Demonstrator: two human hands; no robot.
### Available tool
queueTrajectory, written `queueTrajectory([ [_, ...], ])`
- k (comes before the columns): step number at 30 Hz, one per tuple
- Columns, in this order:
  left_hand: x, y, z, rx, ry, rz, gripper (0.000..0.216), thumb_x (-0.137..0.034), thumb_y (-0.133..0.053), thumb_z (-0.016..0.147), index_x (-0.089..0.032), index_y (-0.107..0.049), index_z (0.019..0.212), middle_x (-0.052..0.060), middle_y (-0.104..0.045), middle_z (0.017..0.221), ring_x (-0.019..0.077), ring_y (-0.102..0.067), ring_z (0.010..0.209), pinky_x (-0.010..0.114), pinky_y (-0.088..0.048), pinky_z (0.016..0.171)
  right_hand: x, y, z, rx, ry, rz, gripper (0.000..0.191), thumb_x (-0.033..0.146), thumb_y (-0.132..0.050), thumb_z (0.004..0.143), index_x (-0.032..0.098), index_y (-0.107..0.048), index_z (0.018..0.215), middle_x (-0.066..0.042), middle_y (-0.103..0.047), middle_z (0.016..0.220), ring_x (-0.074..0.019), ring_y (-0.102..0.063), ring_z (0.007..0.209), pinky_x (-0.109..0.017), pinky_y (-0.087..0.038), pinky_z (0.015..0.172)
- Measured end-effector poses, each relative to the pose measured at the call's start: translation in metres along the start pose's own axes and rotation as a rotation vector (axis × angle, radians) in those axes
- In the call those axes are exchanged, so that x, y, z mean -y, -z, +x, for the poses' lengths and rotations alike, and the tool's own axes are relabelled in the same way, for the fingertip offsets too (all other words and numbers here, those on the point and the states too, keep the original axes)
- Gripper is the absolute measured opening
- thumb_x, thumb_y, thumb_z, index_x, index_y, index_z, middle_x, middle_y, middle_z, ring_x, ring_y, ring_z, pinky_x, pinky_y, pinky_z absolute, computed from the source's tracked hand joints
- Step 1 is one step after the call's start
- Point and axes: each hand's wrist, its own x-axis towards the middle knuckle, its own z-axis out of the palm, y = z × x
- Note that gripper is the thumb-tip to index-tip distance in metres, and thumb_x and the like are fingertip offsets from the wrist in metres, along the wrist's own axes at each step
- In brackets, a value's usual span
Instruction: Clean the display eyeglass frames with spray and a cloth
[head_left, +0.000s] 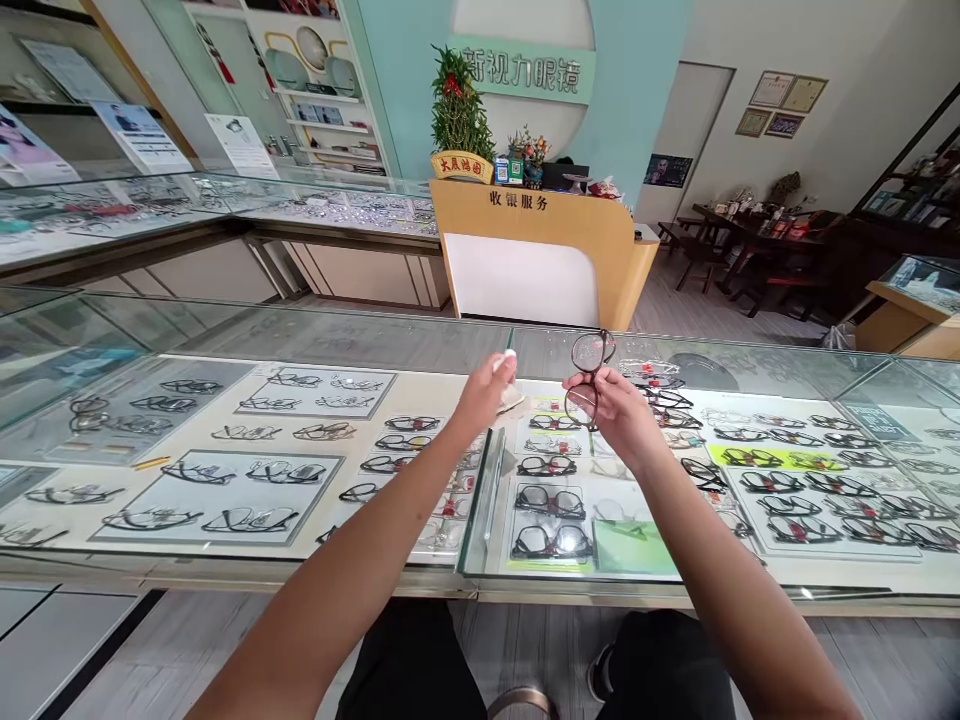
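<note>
My right hand point(621, 405) holds a pair of dark-rimmed eyeglasses point(589, 352) above the glass counter. The eyeglasses are turned on end, one lens over the other, with my fingers pinched near the bridge. To their left, my left hand point(486, 388) is closed, and a small white wad point(510, 354) like tissue or cloth pokes out at its fingertips. The hands are apart, and the wad does not touch the lenses. Under the glass below them lie rows of eyeglass frames point(550, 500), several with red tags.
The glass display counter point(480, 590) runs across in front of me, with a glass divider point(484, 500) inside. A green card point(634, 546) and a yellow pencil-like stick point(151, 462) lie in it. Beyond stand a wooden cashier desk point(532, 205) with a plant point(459, 115), and more showcases point(337, 212).
</note>
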Motion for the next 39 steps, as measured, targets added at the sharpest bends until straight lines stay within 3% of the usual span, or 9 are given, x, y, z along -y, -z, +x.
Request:
queueTrajectory([
  [6,0.037,0.033,0.033,-0.417,0.289,0.177,0.018,-0.039,-0.064,0.094,-0.025,-0.062,0.105,0.004,-0.066,0.095,0.0246,-0.062,0.095,0.036,-0.047,0.087,0.0,0.005,0.003,-0.041,-0.014,0.032,0.027,0.041,-0.09,0.086,0.026,-0.067,0.084,-0.004,-0.081,0.104,-0.0201,-0.074,0.103,-0.032,-0.059,0.093],
  [15,0.069,0.05,0.042,-0.444,0.326,0.275,0.021,-0.036,-0.058,0.1,-0.021,-0.061,0.115,0.01,-0.071,0.106,0.0281,-0.067,0.098,0.038,-0.047,0.086,0.0,0.008,0.004,-0.025,-0.032,0.047,0.025,0.037,-0.088,0.087,0.024,-0.066,0.085,-0.007,-0.081,0.106,-0.0176,-0.074,0.1,-0.027,-0.059,0.09],
  [22,0.069,0.049,0.042,-0.455,0.308,0.316,0.02,-0.033,-0.064,0.098,-0.02,-0.062,0.112,0.014,-0.073,0.113,0.0331,-0.069,0.107,0.043,-0.05,0.095,0.0,0.008,0.004,-0.034,-0.034,0.042,0.026,0.038,-0.089,0.086,0.024,-0.067,0.083,-0.007,-0.081,0.104,-0.0181,-0.075,0.103,-0.027,-0.059,0.089],
  [25,0.059,0.043,0.037,-0.535,0.296,0.328,0.036,-0.035,-0.068,0.096,-0.019,-0.057,0.125,0.018,-0.068,0.129,0.0361,-0.063,0.126,0.047,-0.047,0.108,0.001,0.008,0.004,-0.035,-0.033,0.047,0.027,0.038,-0.09,0.085,0.024,-0.067,0.083,-0.006,-0.081,0.103,-0.0182,-0.075,0.103,-0.026,-0.06,0.089],
  [29,0.033,0.03,0.025,-0.794,-0.036,0.402,0.048,-0.033,-0.067,0.095,-0.02,-0.05,0.138,0.018,-0.056,0.149,0.0321,-0.049,0.143,0.049,-0.035,0.124,0.002,0.007,0.004,-0.021,-0.017,0.048,0.027,0.038,-0.09,0.086,0.025,-0.066,0.082,-0.005,-0.08,0.103,-0.0183,-0.075,0.1,-0.027,-0.06,0.086],
  [30,0.026,0.027,0.021,-0.727,-0.132,0.424,0.038,-0.032,-0.064,0.096,-0.021,-0.054,0.132,0.016,-0.061,0.141,0.0301,-0.054,0.136,0.047,-0.039,0.12,0.002,0.007,0.004,-0.017,-0.015,0.044,0.026,0.038,-0.089,0.086,0.025,-0.066,0.083,-0.005,-0.081,0.103,-0.0184,-0.075,0.098,-0.028,-0.061,0.086],
  [32,0.017,0.021,0.015,-0.415,-0.22,0.505,0.019,-0.03,-0.061,0.096,-0.024,-0.063,0.114,0.01,-0.069,0.123,0.028,-0.061,0.121,0.045,-0.046,0.112,0.002,0.007,0.004,-0.013,-0.011,0.039,0.026,0.039,-0.088,0.088,0.026,-0.066,0.084,-0.005,-0.081,0.104,-0.0189,-0.075,0.098,-0.03,-0.061,0.087],
  [35,0.018,0.015,0.011,0.03,-0.139,0.713,0.013,-0.033,-0.066,0.091,-0.025,-0.071,0.099,0.008,-0.072,0.115,0.0311,-0.063,0.117,0.048,-0.046,0.108,0.001,0.008,0.005,-0.011,0.006,0.036,0.026,0.04,-0.087,0.089,0.026,-0.066,0.085,-0.005,-0.081,0.104,-0.0196,-0.075,0.101,-0.032,-0.061,0.09],
  [39,0.033,0.013,0.011,0.21,-0.035,0.843,0.024,-0.043,-0.078,0.082,-0.024,-0.073,0.095,0.009,-0.072,0.113,0.034,-0.065,0.115,0.045,-0.047,0.1,0.0,0.009,0.005,-0.013,0.003,0.035,0.026,0.04,-0.088,0.088,0.026,-0.066,0.085,-0.005,-0.081,0.105,-0.0195,-0.075,0.102,-0.032,-0.061,0.091],
])
